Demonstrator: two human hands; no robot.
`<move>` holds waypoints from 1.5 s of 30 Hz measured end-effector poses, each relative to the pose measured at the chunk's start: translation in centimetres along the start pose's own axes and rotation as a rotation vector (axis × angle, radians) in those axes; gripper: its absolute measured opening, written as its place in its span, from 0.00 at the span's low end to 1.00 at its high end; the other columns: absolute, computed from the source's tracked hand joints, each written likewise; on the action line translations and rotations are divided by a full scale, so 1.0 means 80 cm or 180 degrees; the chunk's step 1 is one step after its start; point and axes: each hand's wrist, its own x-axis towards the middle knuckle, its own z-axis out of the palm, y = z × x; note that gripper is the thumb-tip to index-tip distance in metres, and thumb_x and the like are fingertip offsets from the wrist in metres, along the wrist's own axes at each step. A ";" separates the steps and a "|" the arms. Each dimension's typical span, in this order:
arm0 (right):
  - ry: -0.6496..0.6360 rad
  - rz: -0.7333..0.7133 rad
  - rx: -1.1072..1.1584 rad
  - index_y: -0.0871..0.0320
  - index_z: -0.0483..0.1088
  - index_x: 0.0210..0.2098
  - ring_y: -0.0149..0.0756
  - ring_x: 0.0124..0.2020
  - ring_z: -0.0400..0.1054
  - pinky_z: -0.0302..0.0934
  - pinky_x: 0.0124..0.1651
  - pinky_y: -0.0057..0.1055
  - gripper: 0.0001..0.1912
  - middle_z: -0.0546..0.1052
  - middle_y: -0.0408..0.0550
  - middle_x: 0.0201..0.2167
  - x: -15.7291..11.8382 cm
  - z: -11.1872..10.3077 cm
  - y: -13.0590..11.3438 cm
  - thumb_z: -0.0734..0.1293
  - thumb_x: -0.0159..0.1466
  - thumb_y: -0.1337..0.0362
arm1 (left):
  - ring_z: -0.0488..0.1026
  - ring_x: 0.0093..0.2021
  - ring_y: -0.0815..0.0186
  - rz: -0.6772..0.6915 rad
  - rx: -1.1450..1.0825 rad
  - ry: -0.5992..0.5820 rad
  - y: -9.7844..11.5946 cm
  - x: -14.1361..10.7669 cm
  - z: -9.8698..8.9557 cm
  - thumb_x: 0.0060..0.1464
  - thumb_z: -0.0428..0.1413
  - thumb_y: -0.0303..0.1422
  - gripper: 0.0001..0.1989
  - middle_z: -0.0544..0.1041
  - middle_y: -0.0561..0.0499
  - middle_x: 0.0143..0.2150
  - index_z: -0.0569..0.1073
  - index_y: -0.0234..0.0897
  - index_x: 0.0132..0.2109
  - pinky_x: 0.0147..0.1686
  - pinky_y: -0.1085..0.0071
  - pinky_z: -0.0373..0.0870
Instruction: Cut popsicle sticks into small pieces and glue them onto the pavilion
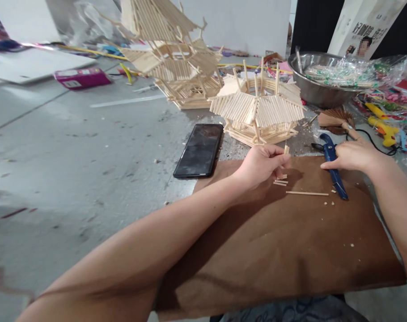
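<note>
From the sheet's (290, 264) centre, passage lies open toward six o'clock. Obstructions noted: left forearm (176, 228) at nine, phone (199, 150) between ten and eleven, model (253, 112) near twelve, cutter (331, 158) at one.

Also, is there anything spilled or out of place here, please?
Only a light mess: pale crumbs lie scattered on the brown sheet, some near the blue tool, and more on the grey surface left of the phone. They look like cutting waste. I see no clear damage.

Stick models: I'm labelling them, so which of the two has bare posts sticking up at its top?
The shorter model, just beyond the left hand; the taller model carries a sloping upper roof instead.
</note>
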 end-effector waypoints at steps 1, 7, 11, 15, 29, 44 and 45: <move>-0.0080 0.0052 -0.0063 0.58 0.75 0.30 0.49 0.40 0.68 0.58 0.42 0.42 0.31 0.76 0.57 0.31 0.001 0.000 -0.001 0.60 0.48 0.36 | 0.67 0.15 0.77 -0.0005 0.0019 -0.0006 0.000 0.000 0.000 0.52 0.54 0.29 0.09 0.73 0.53 0.21 0.70 0.30 0.26 0.15 0.82 0.61; 0.0263 -0.0068 -0.0242 0.57 0.71 0.23 0.44 0.33 0.68 0.57 0.32 0.36 0.20 0.74 0.53 0.25 0.000 -0.009 0.002 0.59 0.53 0.48 | 0.67 0.16 0.76 0.0059 -0.0068 -0.0098 -0.002 0.001 -0.003 0.52 0.53 0.28 0.09 0.70 0.54 0.18 0.70 0.31 0.25 0.17 0.81 0.63; 0.0765 -0.0236 0.0148 0.56 0.68 0.26 0.41 0.30 0.66 0.55 0.29 0.34 0.16 0.73 0.49 0.27 -0.007 -0.023 0.004 0.60 0.52 0.50 | 0.66 0.16 0.77 0.0171 0.0037 -0.0106 -0.003 0.003 -0.006 0.51 0.54 0.28 0.10 0.69 0.55 0.18 0.70 0.30 0.24 0.17 0.82 0.61; 0.1093 -0.0559 0.0883 0.54 0.67 0.33 0.40 0.35 0.66 0.57 0.34 0.33 0.14 0.74 0.48 0.36 -0.020 -0.038 -0.011 0.63 0.48 0.55 | 0.66 0.16 0.77 0.0161 0.0078 -0.0069 -0.002 0.004 -0.009 0.51 0.54 0.28 0.08 0.68 0.56 0.17 0.71 0.31 0.26 0.19 0.81 0.62; 0.0537 -0.0769 0.1204 0.53 0.55 0.51 0.43 0.41 0.69 0.60 0.39 0.36 0.33 0.72 0.51 0.45 -0.011 -0.012 -0.003 0.66 0.46 0.62 | 0.67 0.19 0.78 0.0058 0.0062 -0.0598 -0.005 0.005 -0.014 0.52 0.55 0.29 0.08 0.73 0.53 0.22 0.73 0.31 0.26 0.22 0.81 0.62; 0.1111 -0.0844 0.0223 0.60 0.66 0.41 0.44 0.41 0.65 0.58 0.42 0.37 0.16 0.71 0.55 0.38 -0.009 -0.013 -0.025 0.60 0.52 0.66 | 0.67 0.19 0.78 -0.0187 -0.0120 -0.0591 -0.003 0.007 -0.014 0.51 0.54 0.28 0.08 0.75 0.52 0.25 0.73 0.30 0.26 0.22 0.80 0.64; 0.1216 -0.0895 0.0279 0.60 0.66 0.43 0.45 0.42 0.65 0.57 0.43 0.38 0.18 0.71 0.55 0.40 -0.013 -0.018 -0.024 0.60 0.53 0.65 | 0.67 0.19 0.78 -0.0156 -0.0102 -0.0598 -0.002 0.007 -0.013 0.51 0.54 0.28 0.08 0.75 0.52 0.24 0.73 0.30 0.26 0.22 0.80 0.64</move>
